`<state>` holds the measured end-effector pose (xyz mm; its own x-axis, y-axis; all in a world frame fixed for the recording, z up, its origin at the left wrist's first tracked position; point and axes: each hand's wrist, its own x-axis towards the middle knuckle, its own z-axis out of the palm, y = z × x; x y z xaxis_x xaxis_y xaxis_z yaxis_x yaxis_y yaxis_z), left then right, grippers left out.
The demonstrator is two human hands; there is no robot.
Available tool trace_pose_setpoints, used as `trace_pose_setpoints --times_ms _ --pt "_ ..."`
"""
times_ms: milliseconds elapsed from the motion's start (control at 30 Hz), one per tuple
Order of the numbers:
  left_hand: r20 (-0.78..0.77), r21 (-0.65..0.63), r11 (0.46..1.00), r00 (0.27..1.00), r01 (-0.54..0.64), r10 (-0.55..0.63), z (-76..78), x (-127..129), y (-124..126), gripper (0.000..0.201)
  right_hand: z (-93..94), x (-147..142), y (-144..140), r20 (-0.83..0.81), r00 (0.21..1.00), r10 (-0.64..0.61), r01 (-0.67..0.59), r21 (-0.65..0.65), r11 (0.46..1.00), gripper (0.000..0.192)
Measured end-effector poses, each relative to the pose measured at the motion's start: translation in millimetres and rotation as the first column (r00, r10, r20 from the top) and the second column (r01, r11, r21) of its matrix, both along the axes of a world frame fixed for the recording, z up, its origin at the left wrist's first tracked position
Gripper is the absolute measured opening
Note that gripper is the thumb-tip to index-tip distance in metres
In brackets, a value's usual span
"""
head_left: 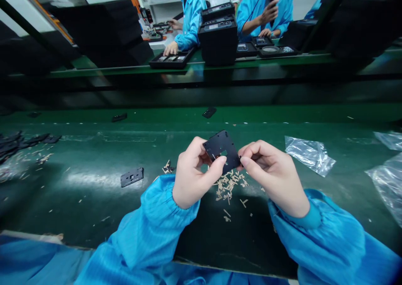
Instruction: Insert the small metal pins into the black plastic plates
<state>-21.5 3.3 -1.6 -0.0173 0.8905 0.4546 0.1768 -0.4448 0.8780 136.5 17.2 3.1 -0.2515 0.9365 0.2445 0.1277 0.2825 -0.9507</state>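
A wide green work surface [94, 184] runs across the view, with a second green bench [125, 70] beyond it where other people in blue coats sit behind stacked black trays [219, 36]. Crumpled clear plastic bags [309, 154] lie to the right. The left hand [191, 174] and right hand [273, 174] meet above the surface's near middle, each pinching an edge of a small black plastic plate [222, 150] held tilted between them. Another black part [132, 177] lies flat at left. Pale trimmed scraps [228, 186] are scattered beneath the hands.
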Motion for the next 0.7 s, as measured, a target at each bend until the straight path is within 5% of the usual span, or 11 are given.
trace_pose_setpoints --times_ms 433,700 --pt "0.287 -0.016 0.977 0.937 0.211 -0.198 -14.7 -9.5 9.3 0.009 4.2 0.7 -8.6 -0.001 0.999 0.052 -0.052 -0.001 0.999 0.011" --pt "0.295 0.036 0.957 0.912 0.287 -0.285 -20.6 -15.2 16.9 0.010 9.4 0.4 -13.2 0.097 0.992 0.085 -0.091 0.059 0.994 0.010"
